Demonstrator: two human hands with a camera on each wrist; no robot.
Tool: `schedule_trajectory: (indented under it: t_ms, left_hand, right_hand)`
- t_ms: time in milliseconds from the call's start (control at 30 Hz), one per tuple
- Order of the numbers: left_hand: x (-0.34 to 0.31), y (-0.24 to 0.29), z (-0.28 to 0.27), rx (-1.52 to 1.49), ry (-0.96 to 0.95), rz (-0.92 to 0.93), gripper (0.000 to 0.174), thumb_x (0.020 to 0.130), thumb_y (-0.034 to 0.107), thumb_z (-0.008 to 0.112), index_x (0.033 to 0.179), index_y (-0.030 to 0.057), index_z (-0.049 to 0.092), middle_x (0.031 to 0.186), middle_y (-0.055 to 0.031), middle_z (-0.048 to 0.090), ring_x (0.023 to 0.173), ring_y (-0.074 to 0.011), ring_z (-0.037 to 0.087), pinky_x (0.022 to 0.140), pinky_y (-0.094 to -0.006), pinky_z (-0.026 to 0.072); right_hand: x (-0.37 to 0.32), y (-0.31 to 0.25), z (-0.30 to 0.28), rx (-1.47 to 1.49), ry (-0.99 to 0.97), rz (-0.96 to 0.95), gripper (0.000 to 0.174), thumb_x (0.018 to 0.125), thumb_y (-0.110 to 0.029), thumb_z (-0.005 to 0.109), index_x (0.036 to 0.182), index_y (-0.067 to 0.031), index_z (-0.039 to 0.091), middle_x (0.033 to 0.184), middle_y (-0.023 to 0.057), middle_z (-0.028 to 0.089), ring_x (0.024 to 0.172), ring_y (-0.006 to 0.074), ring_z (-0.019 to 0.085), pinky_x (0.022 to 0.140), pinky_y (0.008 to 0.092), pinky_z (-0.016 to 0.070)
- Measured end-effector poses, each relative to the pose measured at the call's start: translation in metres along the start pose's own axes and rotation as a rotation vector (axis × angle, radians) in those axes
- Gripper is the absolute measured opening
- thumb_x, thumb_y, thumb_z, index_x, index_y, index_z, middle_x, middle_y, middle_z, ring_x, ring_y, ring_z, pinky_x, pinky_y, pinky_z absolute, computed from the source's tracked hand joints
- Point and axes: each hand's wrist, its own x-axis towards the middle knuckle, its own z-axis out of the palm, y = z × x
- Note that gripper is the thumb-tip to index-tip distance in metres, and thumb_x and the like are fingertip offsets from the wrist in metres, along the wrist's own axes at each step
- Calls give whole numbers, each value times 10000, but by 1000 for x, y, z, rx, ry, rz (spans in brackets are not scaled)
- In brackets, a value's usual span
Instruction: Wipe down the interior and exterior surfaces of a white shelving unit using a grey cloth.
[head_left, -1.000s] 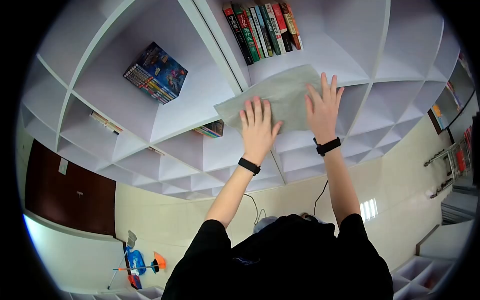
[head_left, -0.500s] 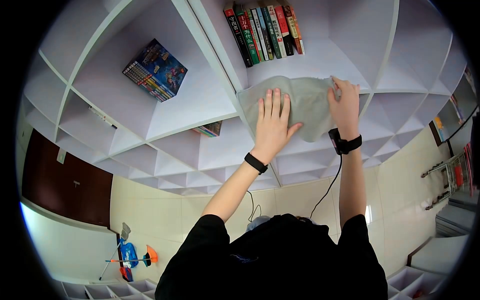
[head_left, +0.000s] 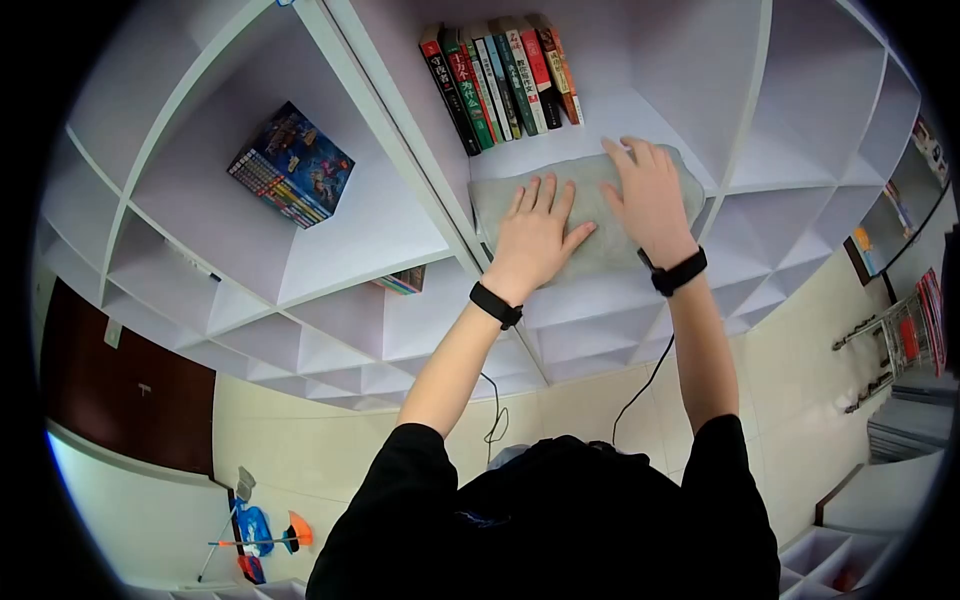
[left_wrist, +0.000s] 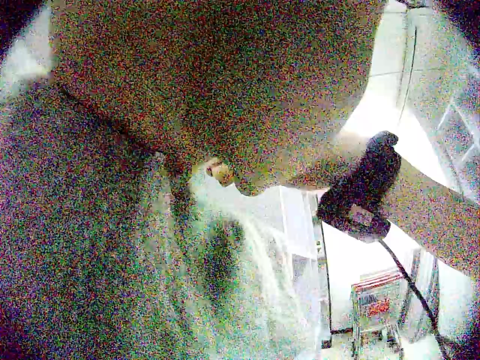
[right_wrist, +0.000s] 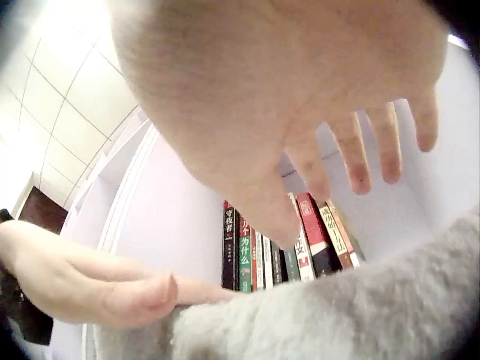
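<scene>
A grey, fluffy cloth point(head_left: 595, 258) lies spread over the front of a white shelf cubby, below a row of books point(head_left: 500, 85). My left hand point(head_left: 535, 232) rests on its left half with the fingers straight. Over the right half is my right hand point(head_left: 655, 200), fingers extended and spread. In the right wrist view the right palm point(right_wrist: 285, 82) is raised above the cloth point(right_wrist: 322, 319), while the left hand point(right_wrist: 97, 281) lies flat on it. The left wrist view is grainy; the cloth point(left_wrist: 262, 300) shows pale there beneath the dark hand.
A boxed-looking set of blue-covered books point(head_left: 300, 165) stands in the cubby to the left. A vertical divider point(head_left: 400, 130) separates the two cubbies. Thin black cables point(head_left: 645, 385) hang from the wrists. A metal cart point(head_left: 895, 335) stands at far right, cleaning tools point(head_left: 255, 530) at lower left.
The right hand pinched the cloth's right corner half a second ago; now its fingers are spread over the cloth. The cloth lies flatter and farther right than a second ago, under the left hand.
</scene>
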Motion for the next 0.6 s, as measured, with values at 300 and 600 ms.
schedule_trajectory:
  t_ms: [300, 600]
  left_hand:
    - [-15, 12, -13, 171, 59, -202, 556, 1042, 489, 552, 1496, 169, 585, 1529, -209, 552, 1371, -514, 502, 1154, -611, 384]
    - [4, -3, -7, 153, 53, -259, 481, 1042, 420, 545, 1421, 142, 644, 1473, -215, 595, 1292, -565, 537, 1127, -621, 407]
  right_hand:
    - [-31, 16, 20, -95, -158, 26, 537, 1035, -456, 587, 1421, -88, 647, 1475, 196, 605, 1388, 414, 531, 1189, 569, 352]
    - [-3, 14, 17, -136, -395, 27, 595, 1044, -478, 549, 1477, -72, 593, 1513, 217, 566, 1429, 436, 487, 1178, 601, 365]
